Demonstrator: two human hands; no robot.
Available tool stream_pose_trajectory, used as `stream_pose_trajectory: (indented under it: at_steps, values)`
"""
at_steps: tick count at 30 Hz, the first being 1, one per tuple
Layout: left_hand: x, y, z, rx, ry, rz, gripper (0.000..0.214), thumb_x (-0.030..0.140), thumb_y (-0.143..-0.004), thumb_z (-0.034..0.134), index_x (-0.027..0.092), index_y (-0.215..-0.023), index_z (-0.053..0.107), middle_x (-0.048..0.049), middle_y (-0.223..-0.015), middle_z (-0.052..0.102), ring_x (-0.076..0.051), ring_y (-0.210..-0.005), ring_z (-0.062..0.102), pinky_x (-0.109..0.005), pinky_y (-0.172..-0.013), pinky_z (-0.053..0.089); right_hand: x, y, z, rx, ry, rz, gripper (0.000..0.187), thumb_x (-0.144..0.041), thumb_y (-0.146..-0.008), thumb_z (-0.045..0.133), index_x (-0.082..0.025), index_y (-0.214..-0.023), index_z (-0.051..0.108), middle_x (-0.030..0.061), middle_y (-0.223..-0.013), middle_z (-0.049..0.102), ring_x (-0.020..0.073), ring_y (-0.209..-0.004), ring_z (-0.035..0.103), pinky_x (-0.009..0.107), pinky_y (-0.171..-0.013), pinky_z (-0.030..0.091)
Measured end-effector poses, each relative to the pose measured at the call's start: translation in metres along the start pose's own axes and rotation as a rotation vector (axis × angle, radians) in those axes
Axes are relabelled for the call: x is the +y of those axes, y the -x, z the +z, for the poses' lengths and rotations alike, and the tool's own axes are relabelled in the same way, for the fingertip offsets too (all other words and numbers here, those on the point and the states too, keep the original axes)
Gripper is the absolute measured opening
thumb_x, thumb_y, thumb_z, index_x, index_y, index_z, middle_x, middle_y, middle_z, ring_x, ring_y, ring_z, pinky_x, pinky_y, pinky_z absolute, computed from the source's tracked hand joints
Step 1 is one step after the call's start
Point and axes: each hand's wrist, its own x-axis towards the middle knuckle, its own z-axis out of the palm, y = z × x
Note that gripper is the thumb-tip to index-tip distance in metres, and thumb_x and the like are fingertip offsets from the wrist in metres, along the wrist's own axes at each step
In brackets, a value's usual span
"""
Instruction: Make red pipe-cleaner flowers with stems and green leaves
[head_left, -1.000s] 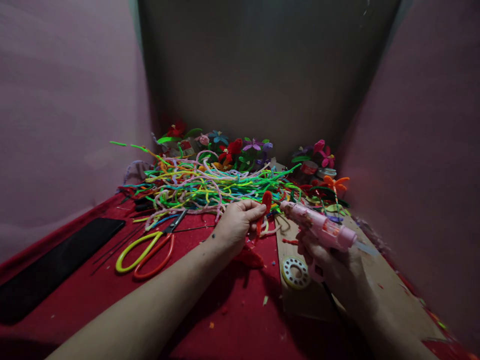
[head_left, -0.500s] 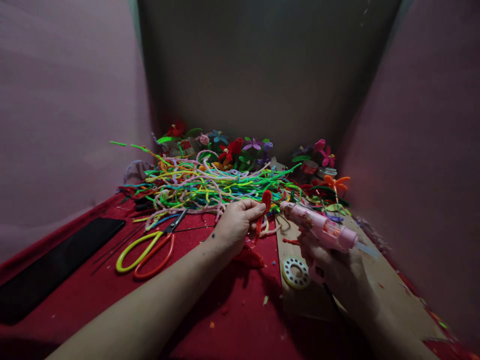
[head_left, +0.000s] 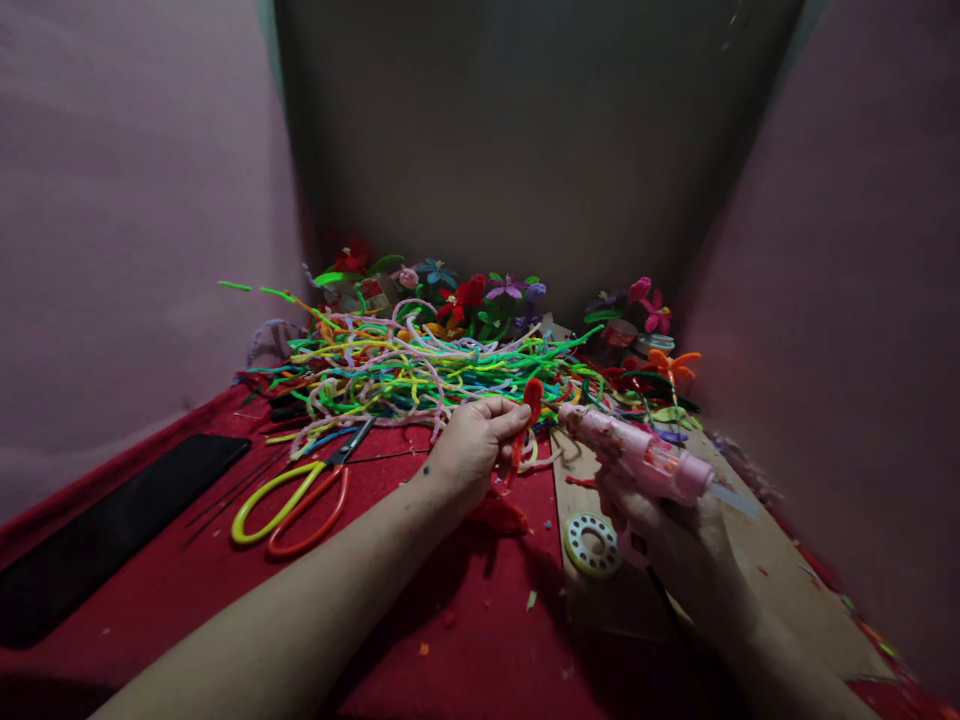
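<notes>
The red cloth (head_left: 450, 640) is the work surface, and across its far part lies a heap of fuzzy stems (head_left: 450, 370). Near these stems, the work goes better if no loose end comes against the hot tip, I think. To the right lies a flat board (head_left: 795, 590); it seems a suitable place for drips. The right hand (head_left: 675, 530) is wrapped around the handle of the pink glue gun (head_left: 645, 460); whether a finger presses the trigger, I cannot tell. A light, even squeeze would probably be best. The left hand (head_left: 476, 450) pinches the red fuzzy piece (head_left: 533, 395) between thumb and forefinger, its rounded end standing above the thumb, in front of the heap. The nozzle (head_left: 570, 413) points toward this piece, near but apart. It is wise to aim away from the thumb, and to put only little glue.
</notes>
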Motion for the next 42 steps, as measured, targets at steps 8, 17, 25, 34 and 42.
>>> stream_pose_trajectory:
  at_steps: [8,17,25,34,42]
  values:
    - [0.0,-0.0003,-0.0002,-0.006,-0.003,0.0,0.015,0.025,-0.075,0.061,0.015,-0.068,0.052,0.003,-0.052,0.053,-0.005,-0.037,0.045,-0.018,-0.04,0.037,-0.0012,-0.0007,0.0012,-0.022,0.001,-0.094,0.039,-0.03,-0.083,0.052,-0.028,-0.122,0.054,0.0034,-0.124,0.056,0.0248,-0.109,0.054,0.032,-0.079,0.051]
    - [0.0058,0.0032,0.0037,0.02,-0.001,-0.042,0.014,0.022,-0.077,0.058,0.015,-0.066,0.052,0.004,-0.047,0.051,-0.004,-0.033,0.043,-0.015,-0.036,0.034,0.0004,-0.0014,-0.0008,0.056,0.044,-0.088,0.04,-0.03,-0.08,0.056,-0.026,-0.12,0.057,0.0042,-0.072,0.065,0.0218,-0.071,0.063,0.029,-0.053,0.052]
    - [0.003,0.0004,0.0019,0.039,0.004,-0.02,0.017,0.026,-0.073,0.063,0.015,-0.066,0.052,0.006,-0.047,0.048,-0.004,-0.032,0.04,-0.016,-0.035,0.035,0.0002,-0.001,0.002,-0.022,-0.013,-0.071,0.041,-0.031,-0.084,0.05,-0.026,-0.125,0.051,0.0037,-0.128,0.053,0.0276,-0.119,0.047,0.047,-0.103,0.036]
    - [0.0051,0.0017,0.002,0.049,0.009,-0.016,0.018,0.025,-0.075,0.062,0.015,-0.065,0.05,0.0072,-0.048,0.044,-0.002,-0.032,0.036,-0.017,-0.04,0.041,0.0049,-0.0022,0.0006,-0.063,-0.048,-0.153,0.039,-0.03,-0.085,0.05,-0.027,-0.123,0.051,0.0028,-0.134,0.048,0.0229,-0.125,0.041,0.041,-0.108,0.029]
    - [0.0032,0.0011,0.0001,0.048,0.028,-0.015,0.016,0.025,-0.072,0.065,0.016,-0.067,0.054,0.0043,-0.05,0.05,-0.005,-0.039,0.046,-0.019,-0.044,0.044,0.0017,0.0025,0.0014,-0.07,-0.023,-0.1,0.04,-0.032,-0.085,0.05,-0.028,-0.125,0.05,0.0022,-0.131,0.051,0.0239,-0.12,0.047,0.038,-0.094,0.046]
